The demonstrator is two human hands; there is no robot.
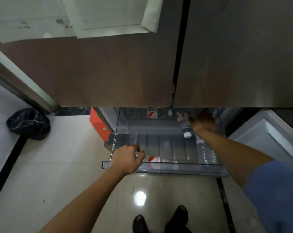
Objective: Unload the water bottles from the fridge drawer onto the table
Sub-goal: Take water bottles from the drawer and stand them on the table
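Fingers (191, 119) of my right hand (203, 123) sit beside the clear plastic, red-labelled water bottle (184, 125) deep in the transparent fridge drawer (176, 167), grip unclear; left hand (127, 158) loosely curled, empty; bottle likely heavy and slick, so I'd take its middle.

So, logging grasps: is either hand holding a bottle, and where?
Cannot be told: right hand lies against the rear bottle, at its side; left hand curls near the front bottle.

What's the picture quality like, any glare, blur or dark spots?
Head view: a lamp reflection glares off the floor; the right hand is dim and blurred in shadow under the fridge doors; the wide lens bends straight edges.
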